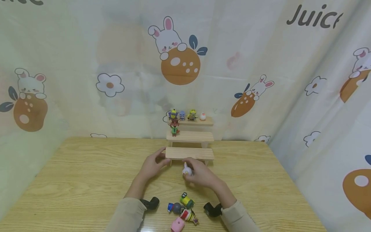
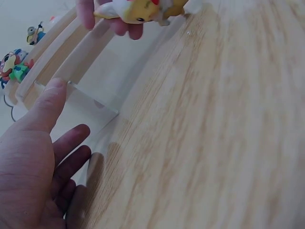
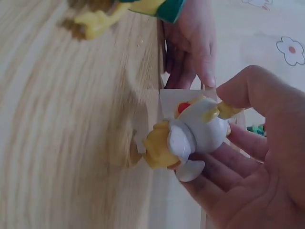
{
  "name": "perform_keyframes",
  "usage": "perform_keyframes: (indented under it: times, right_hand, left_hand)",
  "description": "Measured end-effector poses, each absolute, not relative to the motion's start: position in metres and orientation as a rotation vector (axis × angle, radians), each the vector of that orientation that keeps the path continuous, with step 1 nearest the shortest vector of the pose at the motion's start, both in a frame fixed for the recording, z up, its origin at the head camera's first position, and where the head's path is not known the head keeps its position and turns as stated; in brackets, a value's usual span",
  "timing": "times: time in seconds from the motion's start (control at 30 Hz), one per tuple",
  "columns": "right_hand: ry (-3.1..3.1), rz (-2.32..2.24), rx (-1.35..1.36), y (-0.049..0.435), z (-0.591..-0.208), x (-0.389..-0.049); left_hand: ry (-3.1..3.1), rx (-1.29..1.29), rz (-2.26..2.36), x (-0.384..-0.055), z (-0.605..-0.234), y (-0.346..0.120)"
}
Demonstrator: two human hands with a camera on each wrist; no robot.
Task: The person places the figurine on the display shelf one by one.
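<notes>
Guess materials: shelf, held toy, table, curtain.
Shelf: probably wood steps, matte; pale, fine grain.
Toy: likely plastic or vinyl; smooth, soft sheen, moulded look.
Table: wood or wood-look laminate, can't tell; yellowish grain, glare near us.
Curtain: thin printed fabric or plastic sheeting; soft folds.

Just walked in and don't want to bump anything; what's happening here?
Someone is working at a stepped wooden shelf on a table. The right hand holds a white-and-yellow toy in front of the lowest step, while the left hand touches that step's left end. Four figures line the top step, and a fox figure stands on the middle step. Four more toys lie nearer the person.
</notes>
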State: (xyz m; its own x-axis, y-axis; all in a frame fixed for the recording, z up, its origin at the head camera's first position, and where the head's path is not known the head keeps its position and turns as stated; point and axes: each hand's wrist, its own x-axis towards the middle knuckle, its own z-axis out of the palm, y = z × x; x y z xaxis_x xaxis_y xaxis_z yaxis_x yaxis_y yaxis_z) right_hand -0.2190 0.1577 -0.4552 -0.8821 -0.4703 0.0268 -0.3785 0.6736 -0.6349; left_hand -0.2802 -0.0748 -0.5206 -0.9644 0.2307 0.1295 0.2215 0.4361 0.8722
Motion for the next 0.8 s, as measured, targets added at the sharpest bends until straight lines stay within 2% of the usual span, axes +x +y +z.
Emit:
perform_keyframes:
  times: [0.33,0.8]
  right_hand:
    - [2.465,-1.216,-0.771,0.178,-0.46,-0.229]
    - [2.429,-1.423,-0.681,0.181,-0.459,-0.229]
  left_hand:
    - [2.657,0.409,1.599,-0.28,-0.519,-0.075]
    - [2.665,0.429,1.599,-0.28,-0.519,-0.075]
